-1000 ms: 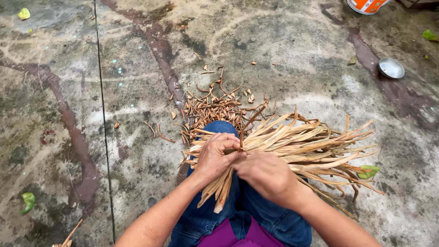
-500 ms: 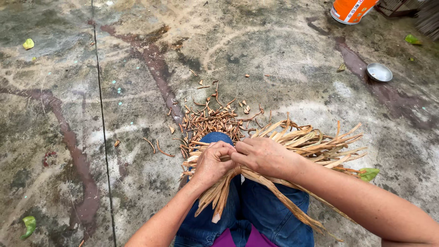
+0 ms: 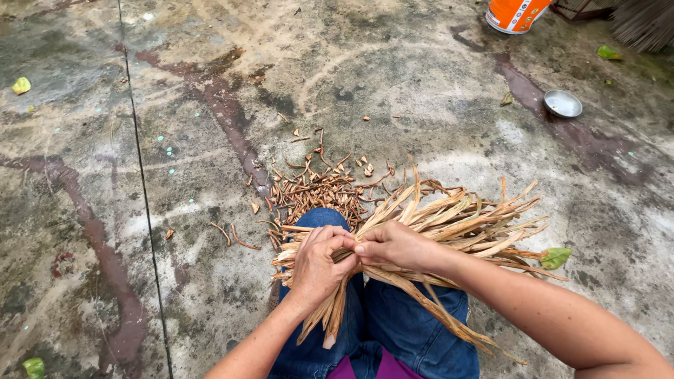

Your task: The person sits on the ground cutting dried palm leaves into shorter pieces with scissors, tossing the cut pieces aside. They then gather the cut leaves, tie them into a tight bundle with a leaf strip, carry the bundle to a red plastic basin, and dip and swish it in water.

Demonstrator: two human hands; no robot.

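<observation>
From the head camera, the left hand (image 3: 317, 263) and the right hand (image 3: 397, 245) meet, fingers clamped on a bundle of dry tan strips (image 3: 449, 224) lying across the person's lap in blue jeans (image 3: 407, 323). Small brown scraps (image 3: 316, 191) litter the concrete floor (image 3: 175, 140) just ahead. Farther off sit a metal bowl (image 3: 562, 103) and an orange container (image 3: 514, 14).

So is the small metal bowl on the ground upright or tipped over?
Upright. The metal bowl sits flat on the concrete floor, its round opening facing up; whether anything is in it, cannot tell.
</observation>
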